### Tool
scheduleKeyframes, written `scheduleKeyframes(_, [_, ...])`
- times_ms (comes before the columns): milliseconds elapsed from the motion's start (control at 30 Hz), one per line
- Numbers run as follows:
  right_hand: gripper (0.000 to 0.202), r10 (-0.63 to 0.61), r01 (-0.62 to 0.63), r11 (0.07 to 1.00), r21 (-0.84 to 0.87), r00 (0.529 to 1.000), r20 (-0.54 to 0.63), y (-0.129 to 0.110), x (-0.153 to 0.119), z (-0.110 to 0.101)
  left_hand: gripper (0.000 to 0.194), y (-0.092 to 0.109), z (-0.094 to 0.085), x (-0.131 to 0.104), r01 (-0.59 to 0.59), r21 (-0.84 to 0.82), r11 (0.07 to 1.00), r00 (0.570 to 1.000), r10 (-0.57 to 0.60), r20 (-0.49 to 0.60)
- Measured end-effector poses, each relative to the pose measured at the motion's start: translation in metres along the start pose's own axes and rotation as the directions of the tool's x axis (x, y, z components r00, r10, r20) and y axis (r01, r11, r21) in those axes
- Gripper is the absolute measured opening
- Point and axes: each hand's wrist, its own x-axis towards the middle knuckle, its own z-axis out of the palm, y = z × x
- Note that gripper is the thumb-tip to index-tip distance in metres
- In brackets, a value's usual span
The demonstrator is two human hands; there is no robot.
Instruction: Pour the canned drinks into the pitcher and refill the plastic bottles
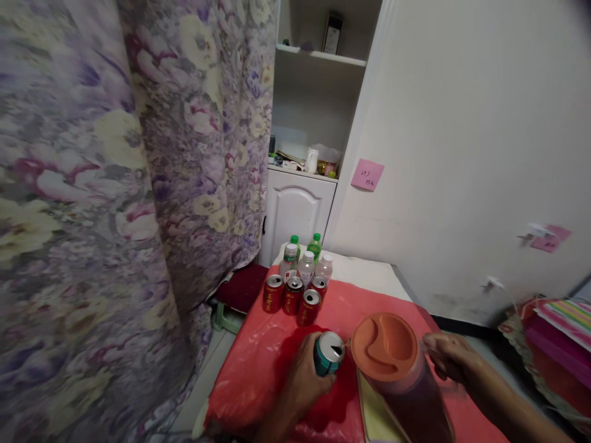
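Observation:
My left hand [305,372] is wrapped around a green-blue drink can [329,354], whose top opening is uncovered. Close beside it, a pitcher with an orange lid [383,346] has its spout side toward the can's rim. A faint streak shows between spout and can, too small to make out clearly. The pitcher's clear body looks dark lower down. On its far side, my right hand [450,357] is closed around the pitcher's handle. Several red cans [308,309] stand grouped beyond my left hand, with openings visible on their tops.
Clear bottles with white caps [306,267] and green-capped bottles [315,246] stand behind the red cans. A red plastic cover [258,369] lies over the table. Floral curtain [203,154] hangs at left; a white cabinet [295,206] stands behind. Magenta folded items [561,341] are at right.

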Motion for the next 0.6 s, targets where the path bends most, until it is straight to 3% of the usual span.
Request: scheduleKeyframes(600, [0.053, 0.002, -0.001, 0.998, 0.069, 1.000, -0.016, -0.0041, -0.0040, 0.0045, 0.060, 0.0005, -0.0001, -0.0002, -0.010, -0.030, 0.999, 1.000, 0.010, -0.023])
